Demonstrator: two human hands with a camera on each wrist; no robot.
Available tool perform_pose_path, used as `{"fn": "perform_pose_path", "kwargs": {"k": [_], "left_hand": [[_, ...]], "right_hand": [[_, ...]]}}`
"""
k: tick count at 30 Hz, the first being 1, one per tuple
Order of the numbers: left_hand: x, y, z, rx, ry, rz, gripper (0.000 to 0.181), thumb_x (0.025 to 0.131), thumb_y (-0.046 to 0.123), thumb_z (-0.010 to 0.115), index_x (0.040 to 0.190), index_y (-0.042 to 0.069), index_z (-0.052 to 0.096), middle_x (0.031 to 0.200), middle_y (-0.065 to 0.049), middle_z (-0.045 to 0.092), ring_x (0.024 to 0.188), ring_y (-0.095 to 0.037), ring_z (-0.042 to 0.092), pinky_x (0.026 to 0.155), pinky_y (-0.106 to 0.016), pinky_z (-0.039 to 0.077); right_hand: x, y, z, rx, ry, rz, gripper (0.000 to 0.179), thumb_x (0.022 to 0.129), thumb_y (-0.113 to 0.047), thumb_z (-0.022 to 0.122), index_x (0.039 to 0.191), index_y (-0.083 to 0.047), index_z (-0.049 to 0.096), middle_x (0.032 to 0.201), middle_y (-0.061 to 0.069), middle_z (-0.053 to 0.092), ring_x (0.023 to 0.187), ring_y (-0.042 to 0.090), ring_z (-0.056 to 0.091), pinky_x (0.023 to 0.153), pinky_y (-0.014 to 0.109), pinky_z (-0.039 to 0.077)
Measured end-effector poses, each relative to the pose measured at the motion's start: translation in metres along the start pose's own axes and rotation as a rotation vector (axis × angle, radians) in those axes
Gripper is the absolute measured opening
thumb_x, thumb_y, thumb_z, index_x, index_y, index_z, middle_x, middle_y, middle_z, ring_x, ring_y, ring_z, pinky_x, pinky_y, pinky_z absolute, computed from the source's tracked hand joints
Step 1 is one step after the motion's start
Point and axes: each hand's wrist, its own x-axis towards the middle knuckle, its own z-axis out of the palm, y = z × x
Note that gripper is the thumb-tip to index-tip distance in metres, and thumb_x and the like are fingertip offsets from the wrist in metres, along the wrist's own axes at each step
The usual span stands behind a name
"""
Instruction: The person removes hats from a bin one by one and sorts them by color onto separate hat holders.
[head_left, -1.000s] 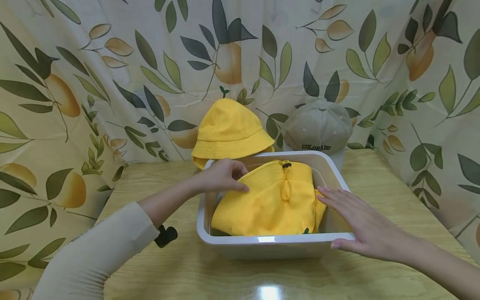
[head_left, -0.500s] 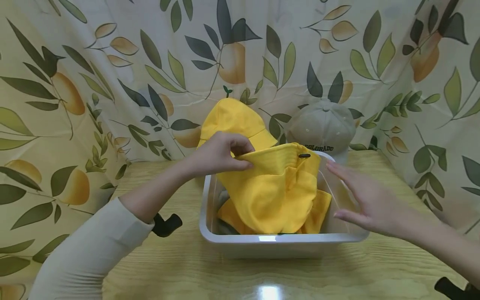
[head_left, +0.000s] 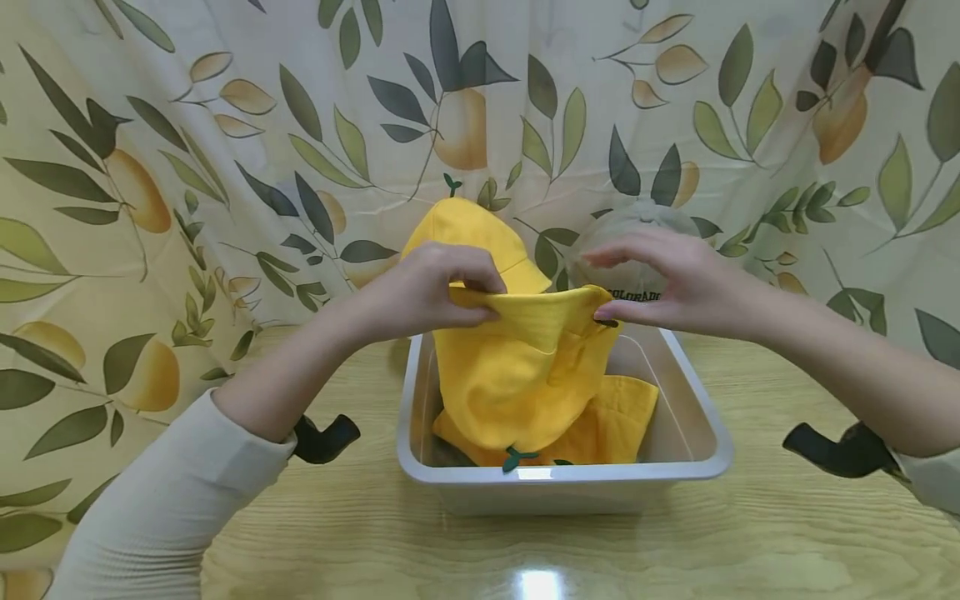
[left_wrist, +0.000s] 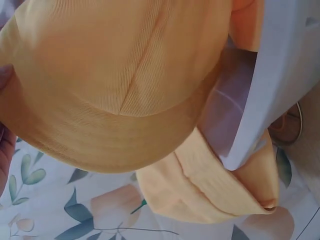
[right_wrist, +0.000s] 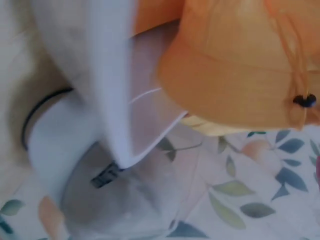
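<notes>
A yellow bucket hat (head_left: 517,367) hangs crown down over a white plastic bin (head_left: 570,475), a green sprout at its lower end. My left hand (head_left: 450,287) pinches the left of its brim; the fingertips show at the edge of the left wrist view, beside the hat (left_wrist: 120,75). At the brim's right end is the thumb of my right hand (head_left: 682,279), right by the dark cord toggle (right_wrist: 305,101), with the fingers spread above it. Inside the bin lies another yellow hat (head_left: 615,421), partly covered by the raised one.
Behind the bin sits a yellow hat (head_left: 472,237) with a sprout on top. To its right stands a grey cap (right_wrist: 120,195) lettered COLORADO, partly behind my right hand in the head view. A leaf-patterned curtain (head_left: 300,208) backs the wooden table (head_left: 360,533).
My left hand has lifted the yellow hat up from the bin, uncovering another yellow hat. My right hand has left the bin's right rim and come up to the hat's brim.
</notes>
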Motion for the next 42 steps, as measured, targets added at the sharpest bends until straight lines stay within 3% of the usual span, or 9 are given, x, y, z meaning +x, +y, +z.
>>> {"fn": "perform_pose_path", "kwargs": {"k": [7, 14, 17, 23, 26, 29, 34, 39, 42], "left_hand": [[-0.003, -0.001, -0.002, 0.032, 0.026, -0.020, 0.011, 0.078, 0.002, 0.075, 0.084, 0.005, 0.066, 0.084, -0.001, 0.064, 0.078, -0.010, 0.055, 0.073, -0.023, 0.049], [-0.017, -0.013, 0.001, -0.019, 0.089, -0.180, 0.020, 0.077, 0.006, 0.077, 0.093, 0.003, 0.067, 0.088, -0.002, 0.068, 0.084, -0.012, 0.062, 0.078, -0.027, 0.051], [-0.027, -0.021, 0.002, -0.057, 0.135, -0.356, 0.019, 0.083, 0.016, 0.073, 0.098, 0.006, 0.068, 0.091, -0.001, 0.069, 0.085, -0.013, 0.062, 0.078, -0.030, 0.050], [-0.035, -0.043, 0.008, -0.284, 0.189, -0.852, 0.048, 0.094, 0.044, 0.053, 0.101, -0.001, 0.067, 0.092, -0.011, 0.068, 0.088, -0.027, 0.065, 0.077, -0.033, 0.054], [-0.028, -0.056, 0.012, -0.411, 0.178, -0.996, 0.059, 0.093, 0.046, 0.051, 0.102, -0.011, 0.064, 0.082, -0.011, 0.069, 0.078, -0.026, 0.067, 0.069, -0.029, 0.056], [-0.016, -0.061, 0.013, -0.475, 0.151, -1.092, 0.059, 0.091, 0.048, 0.055, 0.095, -0.010, 0.065, 0.069, -0.005, 0.065, 0.062, -0.015, 0.062, 0.060, -0.024, 0.054], [-0.001, -0.055, 0.016, -0.349, 0.022, -1.156, 0.046, 0.081, 0.047, 0.068, 0.074, 0.001, 0.065, 0.060, -0.001, 0.062, 0.053, -0.008, 0.056, 0.055, -0.023, 0.052], [-0.003, -0.043, 0.018, -0.212, -0.095, -1.102, 0.025, 0.076, 0.022, 0.077, 0.080, -0.002, 0.071, 0.067, -0.003, 0.065, 0.055, -0.007, 0.058, 0.062, -0.023, 0.055], [-0.007, -0.038, 0.017, -0.279, -0.086, -1.093, 0.023, 0.076, 0.010, 0.075, 0.093, -0.005, 0.070, 0.082, -0.005, 0.066, 0.062, -0.008, 0.058, 0.067, -0.023, 0.055]], "right_hand": [[0.019, 0.004, 0.013, 0.090, -0.029, -0.110, 0.033, 0.091, -0.041, 0.055, 0.080, -0.011, 0.064, 0.078, -0.006, 0.062, 0.071, 0.007, 0.054, 0.067, 0.012, 0.042], [0.019, 0.003, 0.015, 0.093, 0.002, -0.186, 0.018, 0.089, -0.021, 0.064, 0.075, -0.011, 0.059, 0.073, -0.003, 0.056, 0.070, 0.008, 0.047, 0.060, 0.016, 0.037], [0.021, 0.003, 0.013, 0.106, -0.007, -0.224, 0.013, 0.076, -0.001, 0.069, 0.076, -0.010, 0.059, 0.075, -0.001, 0.058, 0.073, 0.009, 0.047, 0.062, 0.017, 0.038], [0.024, -0.002, 0.005, 0.027, -0.049, -0.270, 0.026, 0.065, 0.008, 0.072, 0.076, -0.012, 0.060, 0.077, -0.003, 0.058, 0.074, 0.010, 0.048, 0.065, 0.016, 0.039], [0.026, -0.007, 0.005, 0.020, -0.057, -0.293, 0.012, 0.081, -0.005, 0.070, 0.077, -0.013, 0.062, 0.077, -0.003, 0.059, 0.075, 0.012, 0.049, 0.068, 0.016, 0.041], [0.029, -0.014, 0.009, 0.049, -0.067, -0.328, 0.010, 0.084, -0.006, 0.068, 0.079, -0.012, 0.062, 0.076, -0.003, 0.059, 0.074, 0.012, 0.048, 0.068, 0.017, 0.041], [0.033, -0.028, 0.017, 0.045, -0.062, -0.414, 0.022, 0.072, 0.009, 0.061, 0.080, -0.010, 0.059, 0.076, -0.004, 0.056, 0.071, 0.012, 0.044, 0.062, 0.019, 0.037], [0.033, -0.046, 0.023, -0.055, -0.037, -0.522, 0.021, 0.089, 0.002, 0.041, 0.079, -0.007, 0.057, 0.076, -0.002, 0.054, 0.071, 0.014, 0.045, 0.062, 0.021, 0.038], [0.031, -0.054, 0.025, -0.142, -0.039, -0.567, 0.027, 0.095, 0.000, 0.036, 0.077, -0.006, 0.055, 0.074, -0.001, 0.052, 0.070, 0.015, 0.045, 0.061, 0.022, 0.038]]}}
